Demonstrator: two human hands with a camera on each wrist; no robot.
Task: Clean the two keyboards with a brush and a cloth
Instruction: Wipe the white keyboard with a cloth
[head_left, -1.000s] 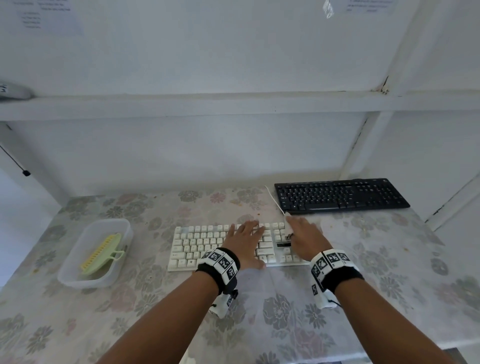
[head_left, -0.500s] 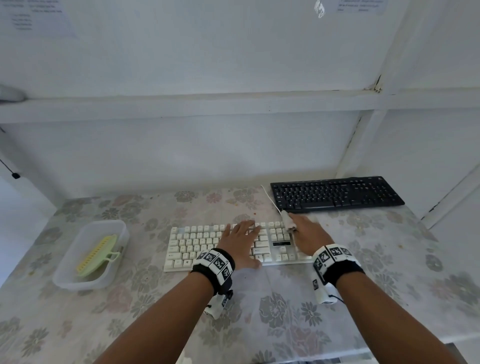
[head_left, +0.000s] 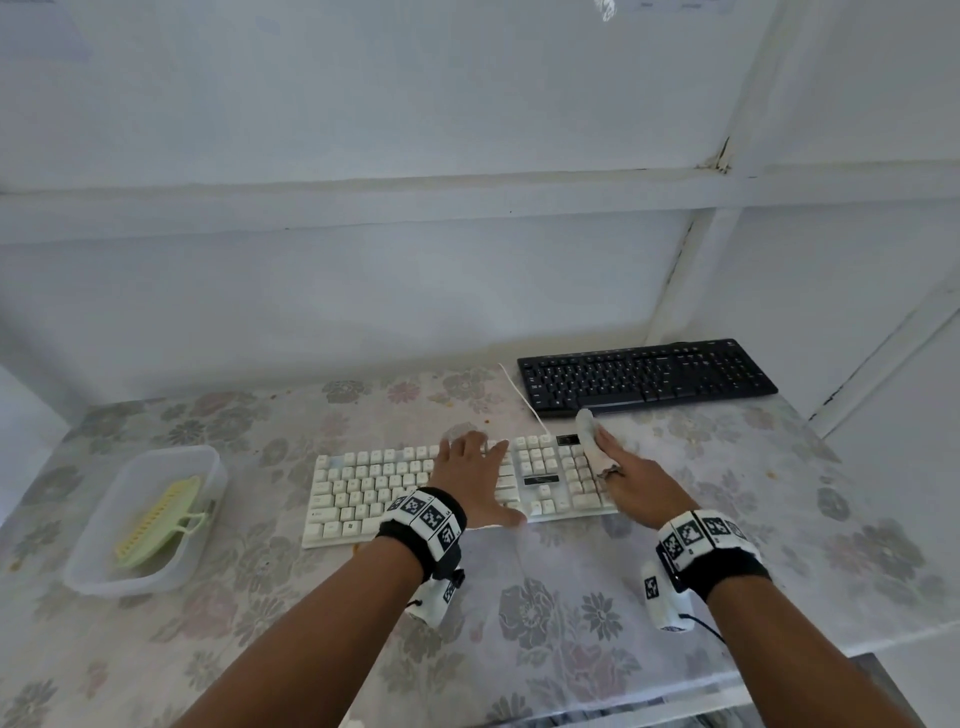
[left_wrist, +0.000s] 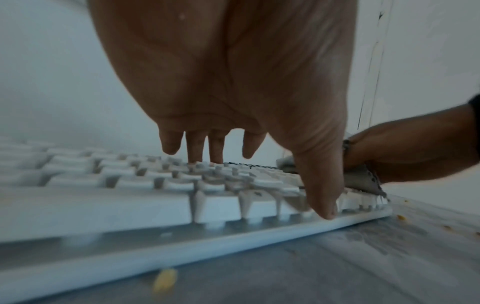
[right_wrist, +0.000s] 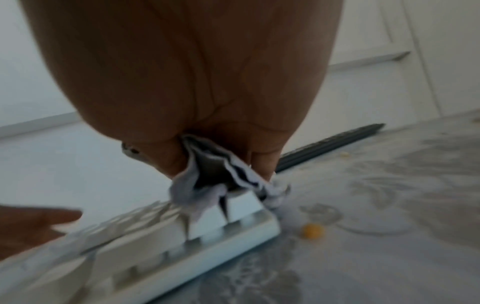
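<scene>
- Right hand, right of centre in the head view, pinches a folded white cloth between its fingers; the cloth lies on the right end of the white keyboard, over the number pad. The right wrist view shows the cloth bunched, layered and soft, draped over the end keys.
- Left hand lies flat and spread on the middle keys – holding nothing, fingers straight, thumb at the near edge of the frame.
- Risk, judged: the keycaps are tall with deep gaps, so a loose fold of cloth could snag a cap and lift it. Cause would be dragging sideways with too much pressure.
- Risk, judged: yellow crumbs lie on the tablecloth just beside the keyboard's corner; wiping outward could only push debris onto the table – or back between keys.
- The keyboard is a light, rigid slab; without the left hand's press it would likely slide on the smooth floral covering.
- Black keyboard, low-profile and matte, lies at upper right, near the cloth's tip.
- Yellow-green brush, ribbed plastic, lies in a translucent tub at lower left, well apart from both hands.
</scene>
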